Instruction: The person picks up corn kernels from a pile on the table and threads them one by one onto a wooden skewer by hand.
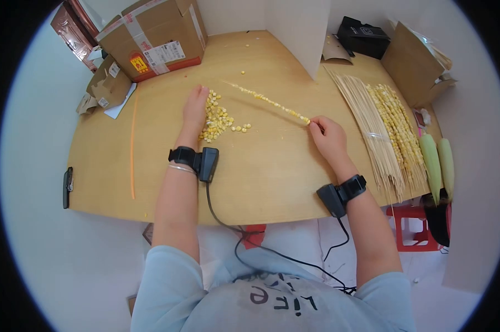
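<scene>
A loose pile of yellow and white corn kernels (218,120) lies on the wooden table. My left hand (194,108) rests along the pile's left side, fingers stretched forward and touching the kernels at its edge. With thumb and fingers pinched, my right hand (328,135) grips the near end of a thin skewer threaded with corn kernels (272,102). This skewer slants away toward the far left, and its pointed tip shows bare past the kernels. Both wrists wear black straps with cabled devices.
Right of my right hand lie a bundle of bare skewers (366,122), several kernel-filled skewers (399,127) and two corn cobs in husk (430,160). Cardboard boxes (156,41) stand at the back left. A white partition (300,33) rises at the back. An orange strip (133,149) lies left.
</scene>
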`<state>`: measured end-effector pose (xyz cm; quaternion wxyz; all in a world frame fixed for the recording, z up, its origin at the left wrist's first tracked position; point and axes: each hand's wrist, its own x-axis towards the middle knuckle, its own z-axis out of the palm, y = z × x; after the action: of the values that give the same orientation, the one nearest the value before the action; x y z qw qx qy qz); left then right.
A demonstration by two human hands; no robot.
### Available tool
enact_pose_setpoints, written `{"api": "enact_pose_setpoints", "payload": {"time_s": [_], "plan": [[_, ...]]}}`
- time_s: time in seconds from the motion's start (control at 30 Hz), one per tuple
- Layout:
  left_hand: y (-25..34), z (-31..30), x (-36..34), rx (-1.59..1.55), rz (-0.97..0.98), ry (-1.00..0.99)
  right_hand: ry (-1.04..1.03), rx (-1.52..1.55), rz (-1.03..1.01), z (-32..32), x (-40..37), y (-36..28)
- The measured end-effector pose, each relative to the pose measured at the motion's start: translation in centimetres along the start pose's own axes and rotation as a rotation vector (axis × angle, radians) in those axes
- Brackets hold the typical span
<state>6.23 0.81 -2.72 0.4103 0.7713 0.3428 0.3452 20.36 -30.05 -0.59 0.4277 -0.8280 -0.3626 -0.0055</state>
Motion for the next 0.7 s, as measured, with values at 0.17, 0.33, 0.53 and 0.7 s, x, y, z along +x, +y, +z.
{"api": "enact_pose_setpoints", "payload": {"time_s": [0.17,0.33,0.53,0.7], "plan": [[1.5,0.0,-1.2,-0.364,-0.039,-0.153,0.001,0.010,0.029,0.0,0.2,0.0],[1.3,-0.9,-1.4,-0.504,-0.114,-0.184,0.002,0.064,0.057,0.0,0.1,0.1],[-0.1,-1.6,-0.9,-0.409,-0.024,0.112,0.031,0.023,0.049,0.0,0.0,-0.2],[-0.3,-0.1,0.0,-0.440,0.016,-0.016,0.050,-0.019,0.020,0.1,0.1,-0.3]]}}
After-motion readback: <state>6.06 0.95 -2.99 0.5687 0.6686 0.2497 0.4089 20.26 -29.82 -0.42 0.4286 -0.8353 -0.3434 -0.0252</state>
